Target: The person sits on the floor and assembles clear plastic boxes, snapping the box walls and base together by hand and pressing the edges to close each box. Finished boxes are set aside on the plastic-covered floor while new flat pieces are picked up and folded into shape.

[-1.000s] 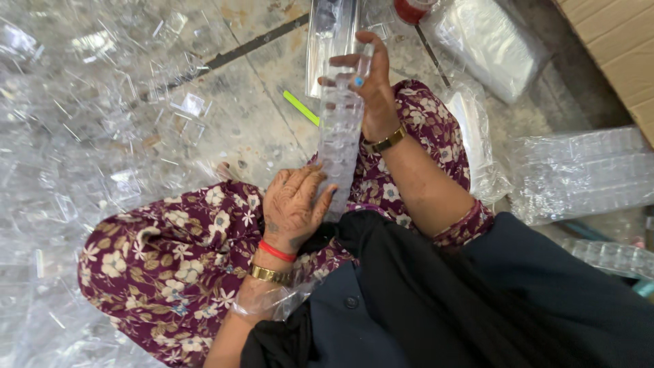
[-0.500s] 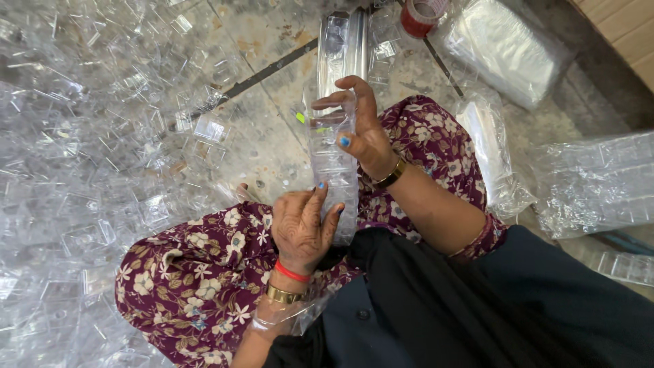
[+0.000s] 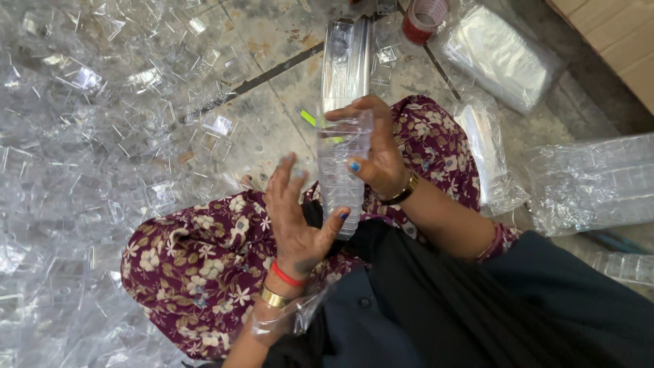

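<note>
Your right hand wraps its fingers around the upper part of one tall stack of clear plastic containers, which stands over your lap in the floral fabric. Your left hand is spread, fingers apart, only its thumb touching the stack's lower end. Two wrapped bundles lie on the floor to your right, and one red-rimmed roll sits near the top edge. Loose clear pieces cover the floor, too many to count.

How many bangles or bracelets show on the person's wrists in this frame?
3. A red band and a gold bangle sit on the left hand's wrist; one gold and dark bracelet is on the right hand's wrist. Sleeves may hide more.
</note>
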`<state>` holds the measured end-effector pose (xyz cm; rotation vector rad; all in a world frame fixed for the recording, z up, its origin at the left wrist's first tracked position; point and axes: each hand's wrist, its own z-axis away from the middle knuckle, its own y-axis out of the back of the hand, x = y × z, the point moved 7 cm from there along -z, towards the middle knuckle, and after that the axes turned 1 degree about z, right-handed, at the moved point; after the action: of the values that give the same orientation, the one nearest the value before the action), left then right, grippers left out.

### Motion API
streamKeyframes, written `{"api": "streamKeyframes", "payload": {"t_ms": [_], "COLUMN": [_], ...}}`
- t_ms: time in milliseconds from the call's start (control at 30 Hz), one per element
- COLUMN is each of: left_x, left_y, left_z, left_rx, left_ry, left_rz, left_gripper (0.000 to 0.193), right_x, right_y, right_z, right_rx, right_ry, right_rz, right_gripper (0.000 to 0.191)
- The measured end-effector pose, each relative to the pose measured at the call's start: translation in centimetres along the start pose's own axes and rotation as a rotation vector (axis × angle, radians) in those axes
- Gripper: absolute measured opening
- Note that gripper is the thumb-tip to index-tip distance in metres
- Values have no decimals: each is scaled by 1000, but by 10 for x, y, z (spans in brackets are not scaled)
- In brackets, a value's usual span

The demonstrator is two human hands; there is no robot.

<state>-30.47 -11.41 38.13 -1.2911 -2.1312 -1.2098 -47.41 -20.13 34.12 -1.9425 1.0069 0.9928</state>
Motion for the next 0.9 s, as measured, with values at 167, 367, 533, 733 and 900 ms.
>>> {"api": "streamKeyframes", "payload": {"t_ms": [167, 367, 533, 733, 900], "left_x": [-34, -48, -58, -65, -52], "left_y": [-41, -68, -49, 32, 83], "left_z": [40, 77, 76, 66, 53], "left_rx": [-359, -501, -363, -184, -262], "left_ry": [437, 672, 687, 456, 132], "left_rz": [575, 1025, 912, 450, -298], "left_gripper": [98, 83, 86, 61, 43], "right_x": [-28, -51, -78, -58, 7], "right_y": [-11, -48, -64, -90, -121], "right_z": [29, 50, 64, 76, 69], "right_rx": [69, 35, 181, 86, -546], "right_ry": [111, 218, 883, 836, -13], "right_rz": [-19, 56, 458, 598, 616], "right_gripper": [92, 102, 93, 73, 26]}}
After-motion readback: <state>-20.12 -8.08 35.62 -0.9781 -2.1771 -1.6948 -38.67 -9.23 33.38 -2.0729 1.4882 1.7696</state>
